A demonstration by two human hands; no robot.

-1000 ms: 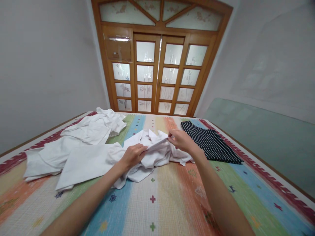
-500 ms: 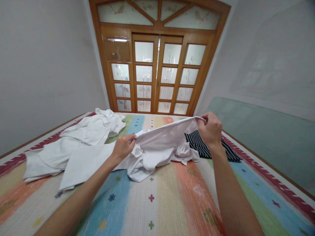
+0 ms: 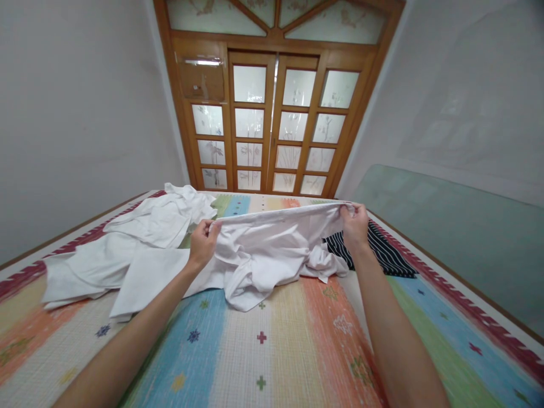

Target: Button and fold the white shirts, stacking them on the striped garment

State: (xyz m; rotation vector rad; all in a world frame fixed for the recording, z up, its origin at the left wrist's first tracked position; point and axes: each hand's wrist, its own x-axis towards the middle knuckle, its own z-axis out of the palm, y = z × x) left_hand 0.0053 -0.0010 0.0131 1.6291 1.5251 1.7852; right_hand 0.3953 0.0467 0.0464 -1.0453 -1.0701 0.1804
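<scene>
A white garment, which looks like a shirt point(image 3: 272, 243), is stretched between my two hands by its upper edge. My left hand point(image 3: 204, 243) pinches that edge at the left, and my right hand point(image 3: 355, 224) pinches it at the right, a little higher. Below the taut edge the cloth hangs in folds and rests crumpled on the bed. One white flap, perhaps a sleeve, lies flat to the left, passing behind my left forearm. Folded black cloth with white stripes point(image 3: 391, 252) lies behind and beside my right wrist, partly hidden by it.
More crumpled white clothes point(image 3: 148, 218) lie in a heap at the left. A striped, multicoloured bedspread point(image 3: 242, 351) covers the surface beneath. Beyond stand wood-framed glass doors point(image 3: 272, 124). A pale green panel point(image 3: 459, 226) leans along the right wall.
My left hand has risen and moved slightly left, pulling the garment's edge straighter and more level. My right hand has shifted slightly left and down, still gripping the cloth.
</scene>
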